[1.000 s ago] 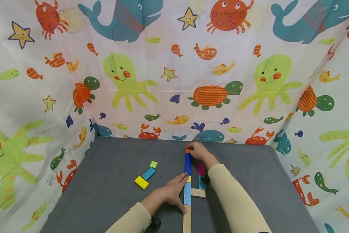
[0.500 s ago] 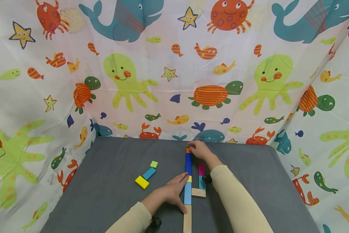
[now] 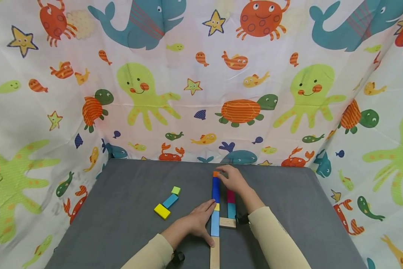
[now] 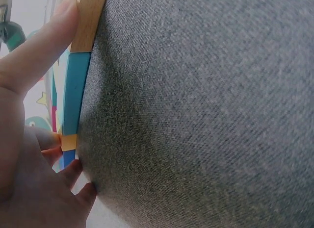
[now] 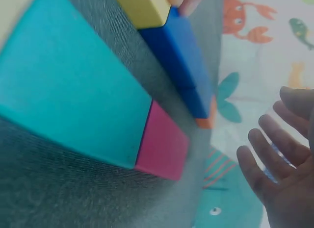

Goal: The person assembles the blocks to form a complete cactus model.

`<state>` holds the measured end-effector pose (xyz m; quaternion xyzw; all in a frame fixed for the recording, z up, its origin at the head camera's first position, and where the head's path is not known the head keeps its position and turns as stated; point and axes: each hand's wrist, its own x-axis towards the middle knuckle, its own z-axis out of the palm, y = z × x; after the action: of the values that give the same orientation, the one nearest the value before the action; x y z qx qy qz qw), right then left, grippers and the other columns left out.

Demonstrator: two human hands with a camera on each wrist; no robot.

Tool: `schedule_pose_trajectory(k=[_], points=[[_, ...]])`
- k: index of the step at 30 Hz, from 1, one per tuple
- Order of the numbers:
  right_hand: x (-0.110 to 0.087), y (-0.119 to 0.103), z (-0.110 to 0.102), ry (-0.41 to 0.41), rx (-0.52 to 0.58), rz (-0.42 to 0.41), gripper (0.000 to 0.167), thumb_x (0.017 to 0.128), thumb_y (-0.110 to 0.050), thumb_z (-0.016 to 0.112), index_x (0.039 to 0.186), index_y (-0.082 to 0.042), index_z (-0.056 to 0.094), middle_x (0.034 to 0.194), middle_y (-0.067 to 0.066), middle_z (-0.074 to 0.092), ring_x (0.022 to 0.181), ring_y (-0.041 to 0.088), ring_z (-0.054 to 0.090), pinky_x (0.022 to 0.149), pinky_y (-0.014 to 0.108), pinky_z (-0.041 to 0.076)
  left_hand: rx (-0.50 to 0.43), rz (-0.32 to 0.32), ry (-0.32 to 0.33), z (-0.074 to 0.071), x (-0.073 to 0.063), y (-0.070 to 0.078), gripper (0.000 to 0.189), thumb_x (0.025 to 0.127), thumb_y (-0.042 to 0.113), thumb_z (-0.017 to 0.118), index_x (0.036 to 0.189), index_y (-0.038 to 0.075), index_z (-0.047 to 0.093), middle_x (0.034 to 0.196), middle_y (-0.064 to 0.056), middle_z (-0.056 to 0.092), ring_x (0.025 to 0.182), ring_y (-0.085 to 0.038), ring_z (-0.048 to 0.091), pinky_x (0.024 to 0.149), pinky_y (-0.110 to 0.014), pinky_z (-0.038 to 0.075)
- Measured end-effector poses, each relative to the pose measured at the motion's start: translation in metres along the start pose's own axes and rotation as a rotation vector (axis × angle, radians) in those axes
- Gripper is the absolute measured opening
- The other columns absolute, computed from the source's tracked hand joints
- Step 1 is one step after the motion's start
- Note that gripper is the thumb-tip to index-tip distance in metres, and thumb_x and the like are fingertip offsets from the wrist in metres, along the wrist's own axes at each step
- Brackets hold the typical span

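Note:
A straight row of toy blocks runs away from me: a long wooden block (image 3: 215, 256), a light blue block (image 3: 215, 226), a small yellow block (image 3: 217, 207), dark blue blocks (image 3: 215, 188) and an orange block (image 3: 216, 174) at the far end. My left hand (image 3: 197, 223) rests along the row's left side, thumb on the wooden block and fingertips by the yellow and dark blue blocks. Just right of the orange block is my right hand (image 3: 236, 181). Its fingers (image 5: 270, 144) are spread and apart from the blocks in the right wrist view.
Right of the row, a wooden block (image 3: 227, 223) lies crosswise, with a teal block (image 3: 231, 210) and a magenta block (image 3: 231, 197) beyond it. To the left lie a yellow block (image 3: 162, 211), a blue block (image 3: 170, 201) and a green block (image 3: 176, 191) on the grey table (image 3: 127, 224).
My right hand has let go of the orange block at the row's far end and moved slightly right. The left hand has kept its place.

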<state>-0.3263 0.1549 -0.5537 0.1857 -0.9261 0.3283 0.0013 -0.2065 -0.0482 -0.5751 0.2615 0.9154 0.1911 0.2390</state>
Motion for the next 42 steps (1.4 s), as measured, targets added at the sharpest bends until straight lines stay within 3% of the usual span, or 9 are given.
schedule_pose_trajectory(k=[12, 27, 34, 42], points=[[-0.052, -0.018, -0.014, 0.017, -0.042, -0.013, 0.044, 0.096, -0.027, 0.071, 0.135, -0.009, 0.064, 0.139, 0.014, 0.06, 0.13, 0.036, 0.056, 0.107, 0.057, 0.045, -0.015, -0.016, 0.002, 0.0, -0.001, 0.001, 0.138, 0.058, 0.067, 0.089, 0.164, 0.021, 0.014, 0.171, 0.002, 0.008, 0.156, -0.025, 0.017, 0.122, -0.052, 0.027], [-0.112, 0.0, -0.003, -0.006, -0.05, 0.015, 0.054, 0.09, -0.023, 0.078, 0.139, -0.009, 0.061, 0.142, 0.014, 0.058, 0.131, 0.038, 0.055, 0.106, 0.06, 0.045, 0.012, 0.004, -0.006, -0.003, -0.002, 0.003, 0.139, 0.059, 0.068, 0.088, 0.164, 0.018, 0.012, 0.171, 0.0, 0.007, 0.156, -0.025, 0.015, 0.123, -0.052, 0.026], [-0.127, 0.009, 0.006, -0.095, -0.022, 0.038, 0.061, 0.089, -0.027, 0.079, 0.144, -0.011, 0.057, 0.152, 0.012, 0.05, 0.138, 0.039, 0.047, 0.111, 0.061, 0.039, 0.009, -0.012, -0.01, -0.002, -0.001, 0.004, 0.14, 0.057, 0.068, 0.089, 0.164, 0.019, 0.013, 0.171, 0.002, 0.007, 0.156, -0.025, 0.015, 0.123, -0.052, 0.026], [-0.132, 0.011, 0.011, -0.112, -0.067, 0.069, 0.06, 0.089, -0.027, 0.079, 0.143, -0.012, 0.058, 0.153, 0.011, 0.049, 0.139, 0.039, 0.047, 0.11, 0.061, 0.041, -0.012, 0.001, -0.009, -0.002, -0.001, 0.005, 0.139, 0.058, 0.065, 0.09, 0.164, 0.017, 0.014, 0.171, 0.0, 0.007, 0.156, -0.026, 0.016, 0.122, -0.052, 0.026]])
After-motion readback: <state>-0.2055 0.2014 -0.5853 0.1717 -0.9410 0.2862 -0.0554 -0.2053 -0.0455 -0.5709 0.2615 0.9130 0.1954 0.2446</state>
